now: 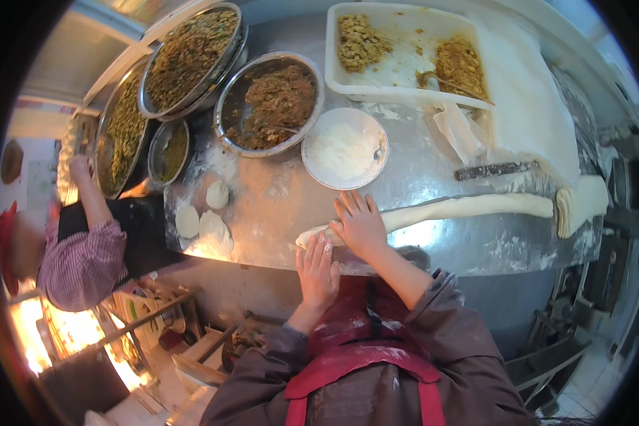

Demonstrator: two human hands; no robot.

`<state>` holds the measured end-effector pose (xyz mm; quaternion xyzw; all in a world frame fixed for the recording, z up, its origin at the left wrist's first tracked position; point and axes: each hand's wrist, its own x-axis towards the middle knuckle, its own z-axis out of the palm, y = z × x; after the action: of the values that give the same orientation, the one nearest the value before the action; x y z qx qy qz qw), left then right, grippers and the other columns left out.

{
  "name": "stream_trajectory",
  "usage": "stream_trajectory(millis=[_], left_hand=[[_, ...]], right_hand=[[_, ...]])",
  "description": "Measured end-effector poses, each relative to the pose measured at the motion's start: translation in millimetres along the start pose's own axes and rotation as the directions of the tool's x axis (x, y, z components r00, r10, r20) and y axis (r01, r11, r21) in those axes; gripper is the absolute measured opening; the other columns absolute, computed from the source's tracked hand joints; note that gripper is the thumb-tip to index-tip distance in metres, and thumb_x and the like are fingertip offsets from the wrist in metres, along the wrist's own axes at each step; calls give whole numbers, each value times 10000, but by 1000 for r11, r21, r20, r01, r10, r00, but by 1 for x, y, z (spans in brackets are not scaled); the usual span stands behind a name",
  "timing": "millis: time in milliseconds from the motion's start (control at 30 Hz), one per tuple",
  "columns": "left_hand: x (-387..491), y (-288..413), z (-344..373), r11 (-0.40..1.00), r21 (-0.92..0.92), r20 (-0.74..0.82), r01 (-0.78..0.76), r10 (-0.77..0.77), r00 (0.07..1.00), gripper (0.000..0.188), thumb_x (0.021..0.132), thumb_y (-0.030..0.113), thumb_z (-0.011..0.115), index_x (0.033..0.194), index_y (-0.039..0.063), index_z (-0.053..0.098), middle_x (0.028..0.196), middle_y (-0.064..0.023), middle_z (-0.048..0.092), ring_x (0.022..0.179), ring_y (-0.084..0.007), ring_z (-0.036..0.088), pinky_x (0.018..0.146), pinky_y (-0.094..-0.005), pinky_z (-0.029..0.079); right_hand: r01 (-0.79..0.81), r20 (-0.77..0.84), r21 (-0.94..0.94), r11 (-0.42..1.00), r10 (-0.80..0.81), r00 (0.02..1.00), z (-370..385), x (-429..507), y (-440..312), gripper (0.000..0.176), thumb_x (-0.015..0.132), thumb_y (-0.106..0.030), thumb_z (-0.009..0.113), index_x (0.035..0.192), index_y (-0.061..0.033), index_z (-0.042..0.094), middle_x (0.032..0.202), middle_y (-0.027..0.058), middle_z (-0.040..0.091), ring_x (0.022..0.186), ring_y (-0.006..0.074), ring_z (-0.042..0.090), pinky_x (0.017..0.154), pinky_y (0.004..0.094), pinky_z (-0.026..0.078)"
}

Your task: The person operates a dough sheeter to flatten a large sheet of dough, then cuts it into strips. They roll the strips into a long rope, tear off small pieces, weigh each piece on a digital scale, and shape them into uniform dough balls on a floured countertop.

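Note:
A long rope of dough (458,208) lies across the floured metal table (277,213). My right hand (360,222) rests flat over the rope near its left end, fingers pointing away from me. At the rope's left tip, my left hand (318,271) touches the near side of the dough with its fingertips. Just beyond my hands sits a white plate of flour (343,146). To the left lie a small ball of dough (218,194) and flattened dough pieces (187,221). A folded slab of dough (580,205) lies past the rope's right end.
Metal bowls of filling (277,101) crowd the back left. A white plastic tub (410,90) with two fillings and a spoon stands at the back. A dark rolling pin (495,170) lies near a white cloth (532,106). A co-worker (82,266) stands at the table's left end.

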<state>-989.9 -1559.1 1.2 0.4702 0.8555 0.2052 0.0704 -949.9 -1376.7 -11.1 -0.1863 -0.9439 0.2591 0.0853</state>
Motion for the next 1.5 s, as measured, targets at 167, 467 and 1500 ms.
stream_trajectory(millis=[167, 467, 1500], left_hand=[[24, 36, 7, 967, -256, 128, 15, 18, 992, 583, 874, 169, 616, 1422, 25, 478, 1494, -197, 455, 1415, -359, 381, 1153, -546, 252], [133, -25, 24, 987, -157, -38, -45, 39, 999, 427, 811, 178, 650, 1200, 10, 604, 1186, -255, 600, 1061, -427, 580, 914, -518, 458], [-33, -21, -55, 967, -67, 29, 246, -244, 969, 634, 850, 225, 698, 1413, 35, 476, 1471, -256, 428, 1382, -402, 382, 1139, -597, 241]], right_hand=[[-22, 192, -56, 998, 33, 981, 8, -118, -31, 608, 906, -261, 546, 1444, 5, 447, 1505, 192, 416, 1454, 378, 321, 1165, 539, 261], [-359, -154, -195, 913, 333, 930, -9, 36, 18, 645, 894, -401, 600, 1395, -9, 497, 1509, 186, 422, 1427, 362, 351, 1172, 545, 254], [-477, 387, 876, 71, 488, 782, -73, 82, 57, 349, 875, -107, 711, 1196, 19, 651, 1127, 162, 679, 947, 259, 679, 822, 356, 553]])
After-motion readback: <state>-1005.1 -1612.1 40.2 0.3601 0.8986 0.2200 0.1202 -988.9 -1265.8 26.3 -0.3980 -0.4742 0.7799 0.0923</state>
